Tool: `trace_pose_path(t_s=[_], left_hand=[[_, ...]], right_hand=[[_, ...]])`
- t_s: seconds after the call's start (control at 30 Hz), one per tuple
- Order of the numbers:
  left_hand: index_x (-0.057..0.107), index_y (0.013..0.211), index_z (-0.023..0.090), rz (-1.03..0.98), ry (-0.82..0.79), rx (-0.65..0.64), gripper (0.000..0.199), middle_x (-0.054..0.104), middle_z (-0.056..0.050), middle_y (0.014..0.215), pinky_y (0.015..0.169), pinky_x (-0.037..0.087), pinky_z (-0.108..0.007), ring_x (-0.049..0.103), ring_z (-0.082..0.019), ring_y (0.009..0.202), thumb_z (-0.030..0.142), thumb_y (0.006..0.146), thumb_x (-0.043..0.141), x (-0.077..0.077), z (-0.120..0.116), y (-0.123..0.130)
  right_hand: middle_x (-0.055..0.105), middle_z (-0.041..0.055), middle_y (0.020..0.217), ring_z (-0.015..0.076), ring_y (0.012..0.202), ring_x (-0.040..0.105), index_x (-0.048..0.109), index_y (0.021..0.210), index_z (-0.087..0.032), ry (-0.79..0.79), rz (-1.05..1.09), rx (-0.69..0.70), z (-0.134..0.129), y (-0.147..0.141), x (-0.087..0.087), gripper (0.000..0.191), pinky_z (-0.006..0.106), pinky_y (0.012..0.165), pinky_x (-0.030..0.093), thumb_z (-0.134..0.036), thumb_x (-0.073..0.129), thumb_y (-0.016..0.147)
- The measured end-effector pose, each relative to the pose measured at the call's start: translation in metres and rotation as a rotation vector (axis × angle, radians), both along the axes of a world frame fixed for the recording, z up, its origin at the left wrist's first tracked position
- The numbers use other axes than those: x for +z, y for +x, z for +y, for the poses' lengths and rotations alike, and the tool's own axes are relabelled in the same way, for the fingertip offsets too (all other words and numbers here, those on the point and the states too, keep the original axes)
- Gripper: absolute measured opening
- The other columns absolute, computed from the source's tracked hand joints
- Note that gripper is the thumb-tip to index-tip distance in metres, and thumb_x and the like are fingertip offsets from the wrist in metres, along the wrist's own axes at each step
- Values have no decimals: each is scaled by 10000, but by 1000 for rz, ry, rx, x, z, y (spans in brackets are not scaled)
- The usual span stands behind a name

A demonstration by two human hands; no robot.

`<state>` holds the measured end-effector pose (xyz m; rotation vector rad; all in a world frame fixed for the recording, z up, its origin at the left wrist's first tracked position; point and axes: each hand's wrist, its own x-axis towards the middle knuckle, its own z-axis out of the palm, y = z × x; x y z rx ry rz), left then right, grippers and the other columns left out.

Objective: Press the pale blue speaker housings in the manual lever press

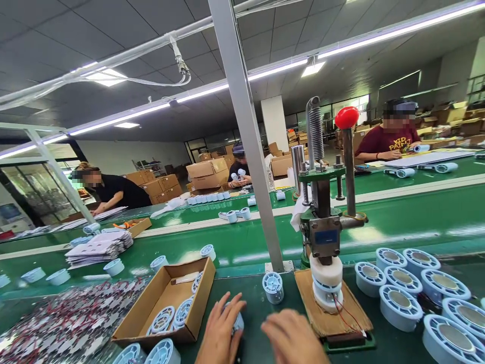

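Note:
My left hand [220, 331] is at the bottom centre, its fingers curved over a light-blue round plastic housing [238, 321], mostly hidden by the hand. To its right, my right hand [294, 334] is blurred, with fingers bent toward the left; whatever may be under them is hidden. Another light-blue round housing [273, 288] stands upright just beyond the hands. On the right, a hand press [325, 235] with a red knob [346, 117] has its white pressing head [326, 270] down on a housing with red and black wires.
Several housings with metal discs [401, 306] crowd the right side. A cardboard box [206, 290] holding slotted light-blue rings stands at left, beside a pile of flat wired parts [76, 323]. A metal post [250, 131] rises behind. Co-workers sit or bend across the green conveyor [364, 235].

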<state>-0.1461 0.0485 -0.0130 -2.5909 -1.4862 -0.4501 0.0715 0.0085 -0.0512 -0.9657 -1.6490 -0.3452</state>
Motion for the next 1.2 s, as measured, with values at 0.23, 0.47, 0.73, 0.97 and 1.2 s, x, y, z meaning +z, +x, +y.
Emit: trace_pose_path(t_s=[0.23,0.47,0.73,0.97,1.2], left_hand=[[562,1340,227,294,316,126,628,563,-89,1411,1015,434,-669,496,-355,1318,26,775,375,-7,11,-6],[339,1489,282,91,47,35,652,406,-66,1540,1121,415,-413,398,-231,1404,187,873,530,13,15,102],[582,1307,183,221,108,338,440,644,-150,1221,1086,262,-700,561,-327,1190,144,882,472,29,29,116],[607,1261,51,338,120,522,498,508,-237,1423,1025,319,-707,473,-381,1296,-7,835,355,43,34,77],[647,1148,33,277,179,502,344,674,-223,1132,819,511,-448,643,-319,1031,168,898,454,117,113,57]], right_hand=[[433,112,1444,326,1298,466,247,1497,-263,-315,508,-263,-9,119,53,716,537,1033,411,-377,571,869],[595,94,1303,254,1154,608,276,1481,-257,-529,834,7,25,96,26,787,391,974,487,-491,616,811],[495,115,1407,295,1274,509,284,1489,-272,-252,913,-107,23,85,12,851,491,1059,415,-537,672,779],[523,122,1373,332,1271,503,406,1413,-245,-183,695,-290,13,89,20,640,520,1021,444,-538,572,869],[556,140,1283,297,1180,575,369,1420,-242,-49,494,-383,-34,94,12,548,431,920,521,-366,548,917]])
